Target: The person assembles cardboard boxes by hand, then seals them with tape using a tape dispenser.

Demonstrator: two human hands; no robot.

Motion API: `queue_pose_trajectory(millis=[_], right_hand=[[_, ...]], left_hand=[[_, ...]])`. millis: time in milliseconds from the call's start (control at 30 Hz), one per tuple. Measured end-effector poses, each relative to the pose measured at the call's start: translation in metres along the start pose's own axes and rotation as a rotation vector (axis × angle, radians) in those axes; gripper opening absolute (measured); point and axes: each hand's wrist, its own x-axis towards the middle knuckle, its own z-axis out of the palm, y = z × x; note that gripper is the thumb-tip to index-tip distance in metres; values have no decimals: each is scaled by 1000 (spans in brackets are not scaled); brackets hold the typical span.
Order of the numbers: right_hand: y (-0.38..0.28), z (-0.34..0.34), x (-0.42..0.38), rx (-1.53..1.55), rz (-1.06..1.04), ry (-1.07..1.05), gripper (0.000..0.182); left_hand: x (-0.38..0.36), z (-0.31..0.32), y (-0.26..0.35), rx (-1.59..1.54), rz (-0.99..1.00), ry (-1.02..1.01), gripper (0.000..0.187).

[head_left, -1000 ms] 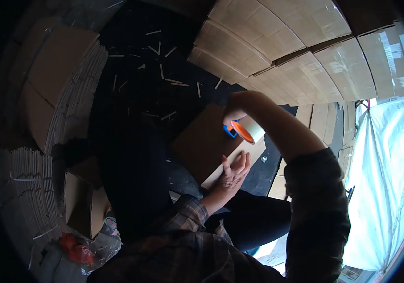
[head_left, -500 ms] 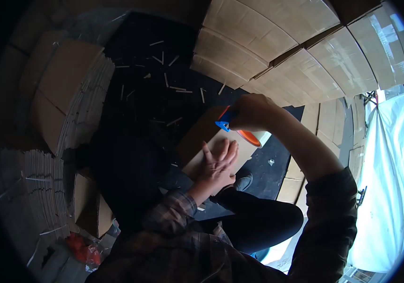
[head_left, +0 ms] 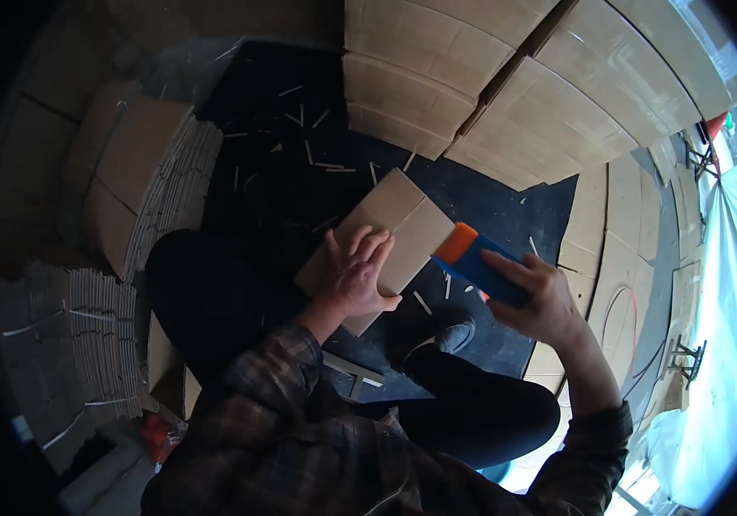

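Observation:
A small closed cardboard box [head_left: 411,230] sits tilted in front of me above the dark floor, a crease running across its upper face. My left hand [head_left: 358,271] lies on its near left part, fingers spread over the top and thumb stretched toward the lower right edge. To the right of the box, my right hand [head_left: 540,297] grips a blue tape dispenser [head_left: 493,273] with an orange front end. That orange end points at the box's right corner and is close beside it.
Large cardboard cartons [head_left: 549,112] are stacked ahead and to the right. Bundled flat cardboard [head_left: 175,185] stands at the left, with more strapped sheets [head_left: 98,331] below. Cardboard strips [head_left: 330,166] litter the dark floor. My shoe [head_left: 454,334] is just below the box.
My right hand has moved from over the box's far end down to its right, turning the tape dispenser. More of the box's top shows. My left hand has shifted slightly left on it.

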Motion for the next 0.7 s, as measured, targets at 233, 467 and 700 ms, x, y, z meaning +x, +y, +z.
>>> queue_pose_trajectory(millis=[233,467,700], right_hand=[[38,34,-65,62,75,76,77],[79,77,-76,97,105,48,74],[103,126,-48,120,139,-28,72]], left_hand=[[0,10,-3,0,16,-8,98],[3,5,2,42,33,52,96],[4,5,0,19,53,41,97]])
